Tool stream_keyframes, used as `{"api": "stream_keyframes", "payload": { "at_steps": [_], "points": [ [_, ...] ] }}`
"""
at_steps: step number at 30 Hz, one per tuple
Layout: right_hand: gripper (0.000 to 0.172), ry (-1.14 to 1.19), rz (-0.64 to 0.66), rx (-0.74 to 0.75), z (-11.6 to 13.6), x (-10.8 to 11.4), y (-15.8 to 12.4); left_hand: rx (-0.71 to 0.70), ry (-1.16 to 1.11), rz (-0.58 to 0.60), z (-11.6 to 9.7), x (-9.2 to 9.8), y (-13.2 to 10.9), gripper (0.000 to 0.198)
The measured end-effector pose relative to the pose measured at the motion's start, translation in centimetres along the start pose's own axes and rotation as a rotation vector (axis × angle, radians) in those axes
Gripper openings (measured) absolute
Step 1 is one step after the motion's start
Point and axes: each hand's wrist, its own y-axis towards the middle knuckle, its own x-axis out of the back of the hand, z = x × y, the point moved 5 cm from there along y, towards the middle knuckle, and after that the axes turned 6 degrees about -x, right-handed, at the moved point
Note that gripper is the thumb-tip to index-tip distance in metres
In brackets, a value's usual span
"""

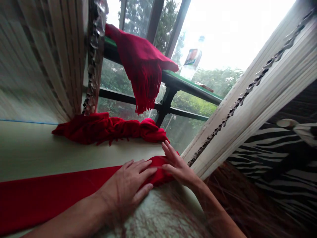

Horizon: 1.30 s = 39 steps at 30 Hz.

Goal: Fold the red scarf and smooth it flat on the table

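Note:
A long red scarf lies in a flat, narrow strip across the pale table, running in from the left edge. My left hand rests palm down on it, fingers stretched out. At the scarf's right end, which looks bunched or folded, is my right hand, its fingers extended and apart, the thumb near the cloth. Behind the strip lies a second red cloth, crumpled into a loose roll with some fringe showing. Whether my right palm touches the scarf is hidden.
A fringed red scarf hangs over the green ledge by the window. On that ledge stands a plastic bottle, near a small flat brown object. Pale curtains flank the window. Zebra-striped fabric is at right.

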Motion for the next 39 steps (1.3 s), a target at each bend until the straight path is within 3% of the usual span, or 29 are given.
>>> {"api": "stream_keyframes", "payload": {
  "at_steps": [3, 10, 15, 19, 32, 39],
  "points": [
    [0.082, 0.121, -0.014, -0.002, -0.2, 0.1, 0.2, -0.009, 0.004, -0.007, 0.0, 0.0, -0.1, 0.046],
    [0.048, 0.259, -0.17, -0.004, 0.4, 1.6, 0.0, 0.0, 0.004, 0.01, 0.0, -0.1, -0.1, 0.046],
    [0.031, 0.218, -0.361, 0.034, 2.0, 3.2, -0.8, -0.007, -0.01, -0.013, 0.3, -0.3, 0.0, 0.046],
    [0.026, 0.137, -0.424, 0.072, 2.9, 3.4, -1.2, -0.026, -0.018, -0.047, 0.6, -0.5, -0.2, 0.047],
    [0.026, -0.059, -0.361, 0.215, 4.7, 2.0, -1.3, -0.011, 0.012, 0.017, 0.4, -0.9, -0.2, 0.049],
    [0.029, -0.193, -0.299, 0.236, 4.5, 1.3, -1.2, -0.028, 0.039, -0.01, 0.3, -0.7, -0.4, 0.051]
  ]
}}
